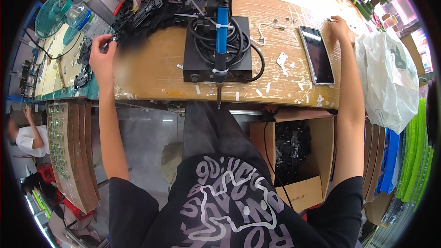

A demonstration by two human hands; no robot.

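Observation:
My left hand (101,57) is at the left of the worktable, with thumb and fingers pinched on a small dark part (110,40). Right beside it spreads a heap of thin black plastic parts (149,11). On the far right, past the smartphone (317,55), my right hand (339,30) has its fingertips closed at the tabletop. Something tiny shows at those fingertips, too small to name. Between my hands stands a black box with a coiled cable (195,59). An upright blue-and-black electric screwdriver (222,23) hangs in front of it, its bit pointing down.
A white plastic bag (386,78) hangs at the table's right edge. Below, an open cardboard box (303,193) holds black parts. White scraps dot the table (156,73). A water bottle (80,16) and green fan (48,16) stand left; another person (34,135) sits beyond.

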